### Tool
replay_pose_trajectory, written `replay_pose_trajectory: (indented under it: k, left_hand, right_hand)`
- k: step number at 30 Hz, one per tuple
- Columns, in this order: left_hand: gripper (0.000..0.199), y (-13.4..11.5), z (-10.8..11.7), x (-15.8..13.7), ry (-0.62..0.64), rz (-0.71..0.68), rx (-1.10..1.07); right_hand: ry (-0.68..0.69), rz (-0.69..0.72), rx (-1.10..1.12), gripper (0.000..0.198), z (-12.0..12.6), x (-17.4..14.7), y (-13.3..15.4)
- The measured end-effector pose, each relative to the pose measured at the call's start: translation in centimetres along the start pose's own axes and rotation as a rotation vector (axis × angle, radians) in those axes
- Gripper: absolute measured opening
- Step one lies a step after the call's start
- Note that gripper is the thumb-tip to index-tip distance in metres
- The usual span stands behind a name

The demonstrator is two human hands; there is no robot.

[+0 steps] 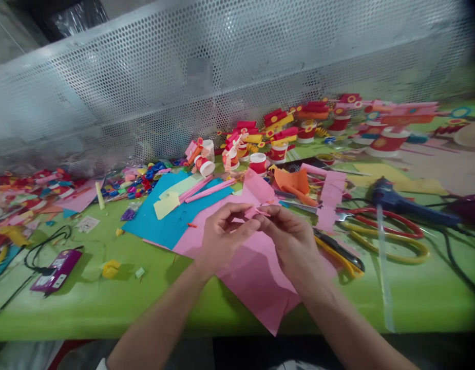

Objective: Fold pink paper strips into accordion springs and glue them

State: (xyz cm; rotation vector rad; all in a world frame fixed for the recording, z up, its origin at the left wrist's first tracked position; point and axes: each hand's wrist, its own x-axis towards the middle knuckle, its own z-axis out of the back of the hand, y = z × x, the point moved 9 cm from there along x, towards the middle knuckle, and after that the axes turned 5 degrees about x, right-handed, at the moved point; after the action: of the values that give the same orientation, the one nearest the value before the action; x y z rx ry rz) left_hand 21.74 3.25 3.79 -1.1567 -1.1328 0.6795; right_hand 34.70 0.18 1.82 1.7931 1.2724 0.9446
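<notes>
Both hands meet over the pink paper sheet (256,277) in the middle of the green table. My left hand (225,234) pinches a small folded piece of pink paper (253,211) between thumb and index finger. From the other side, my right hand (289,236) grips the same piece with its fingertips. Part of the piece is hidden by the fingers. Beneath the pink sheet lies a blue paper sheet (152,226), with pink paper strips (210,191) and a pale yellow paper piece (167,205) on top.
Red scissors (399,222), yellow scissors (402,254), a cutter knife (339,249) and a blue glue gun (410,203) with its glue stick lie right. Several red paper-cup models (279,151) stand behind. A purple power strip (57,272) sits left; a perforated metal panel (152,87) borders the back.
</notes>
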Motion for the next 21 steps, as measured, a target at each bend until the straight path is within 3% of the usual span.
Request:
replay_pose_trajectory:
  k: [7,10,16,21]
  left_hand:
    - [0.015,-1.9,0.3,0.2,0.0,-0.175,-0.044]
    - [0.015,-2.8,0.4,-0.2,-0.016,-0.265,0.115]
    - [0.03,-5.5,-0.3,-1.9,-0.093,-0.61,0.505]
    - [0.034,-5.5,-0.5,-2.2,-0.105,-0.639,0.559]
  right_hand:
    - [0.108,0.04,-0.063,0.011,-0.2,-0.8,1.3]
    - [0.102,0.021,-0.032,0.017,0.1,-1.2,0.9]
    - [0.0,0.129,-0.029,0.024,0.8,-1.3,0.9]
    - [0.021,0.236,-0.067,0.018,0.5,-1.4,1.9]
